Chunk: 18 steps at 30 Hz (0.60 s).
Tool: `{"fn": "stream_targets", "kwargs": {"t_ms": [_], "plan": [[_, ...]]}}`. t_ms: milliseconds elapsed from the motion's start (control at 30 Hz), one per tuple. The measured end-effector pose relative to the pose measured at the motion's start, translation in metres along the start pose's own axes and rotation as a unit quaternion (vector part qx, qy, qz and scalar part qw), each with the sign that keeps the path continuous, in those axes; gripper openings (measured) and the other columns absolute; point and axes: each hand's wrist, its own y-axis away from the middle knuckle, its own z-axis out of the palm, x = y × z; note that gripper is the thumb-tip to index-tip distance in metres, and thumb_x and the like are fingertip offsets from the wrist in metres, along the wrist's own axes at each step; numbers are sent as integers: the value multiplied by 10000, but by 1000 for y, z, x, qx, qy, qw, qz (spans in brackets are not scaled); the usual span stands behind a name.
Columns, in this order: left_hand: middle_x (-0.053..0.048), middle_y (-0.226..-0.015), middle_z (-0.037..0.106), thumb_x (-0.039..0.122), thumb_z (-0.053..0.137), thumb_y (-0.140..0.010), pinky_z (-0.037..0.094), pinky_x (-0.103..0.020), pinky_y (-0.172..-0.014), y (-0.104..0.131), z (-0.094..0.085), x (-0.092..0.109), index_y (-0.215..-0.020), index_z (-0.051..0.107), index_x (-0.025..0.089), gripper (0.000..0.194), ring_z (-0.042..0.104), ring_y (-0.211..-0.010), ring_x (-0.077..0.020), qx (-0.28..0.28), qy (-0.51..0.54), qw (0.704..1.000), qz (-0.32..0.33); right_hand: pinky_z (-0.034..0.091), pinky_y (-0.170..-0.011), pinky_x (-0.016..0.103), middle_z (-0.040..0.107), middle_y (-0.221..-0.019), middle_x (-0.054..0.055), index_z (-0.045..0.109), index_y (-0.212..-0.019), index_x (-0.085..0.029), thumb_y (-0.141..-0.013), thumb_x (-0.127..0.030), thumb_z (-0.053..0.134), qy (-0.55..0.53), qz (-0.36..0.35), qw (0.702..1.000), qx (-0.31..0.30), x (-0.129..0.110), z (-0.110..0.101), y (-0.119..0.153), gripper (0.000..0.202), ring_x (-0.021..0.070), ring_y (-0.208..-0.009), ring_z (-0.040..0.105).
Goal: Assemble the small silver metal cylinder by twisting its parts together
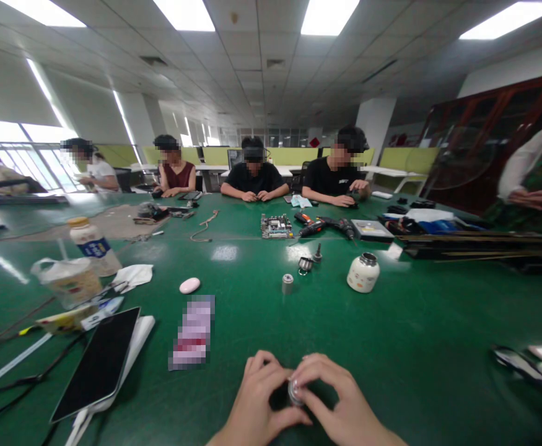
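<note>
Both of my hands meet low in the view, near the table's front edge. A small round metal part (295, 393) sits between their fingers. My left hand (259, 396) curls around its left side, thumb below it. From the right, my right hand (333, 393) pinches the same part between thumb and fingers. Beyond them a small metal cylinder (288, 284) stands upright on the green table (247, 310). Behind it lie a metal piece with a wire loop (305, 266) and a dark pointed metal part (318, 253). A cream-coloured jar (363, 272) with an open top stands to their right.
At left are a tablet (98, 359), cables, a plastic cup (69, 282) and a bottle (95, 248). A pink oval object (189, 285) lies mid-left. Farther back are a circuit board (277, 226) and power drills (326, 227). Several people sit across the table.
</note>
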Motion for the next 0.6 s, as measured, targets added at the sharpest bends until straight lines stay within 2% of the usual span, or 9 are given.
{"fn": "stream_targets", "kwargs": {"t_ms": [300,600], "plan": [[-16,-831,689,396,765,-768,389,-343,-773,0,-2,2,-893,690,222,227,528,-894,-232,4,11,1000,-5,512,-755,295,705,-829,32,648,-823,-211,-819,-94,613,-6,29,1000,-6,-3,2,0,122,177,-811,665],[-17,-815,687,407,788,-738,396,-327,-760,1,-1,0,-922,708,236,263,541,-888,-229,16,10,1000,3,504,-746,295,710,-813,22,629,-844,-225,-832,-77,587,0,-25,1000,12,0,0,0,155,168,-786,666]]}}
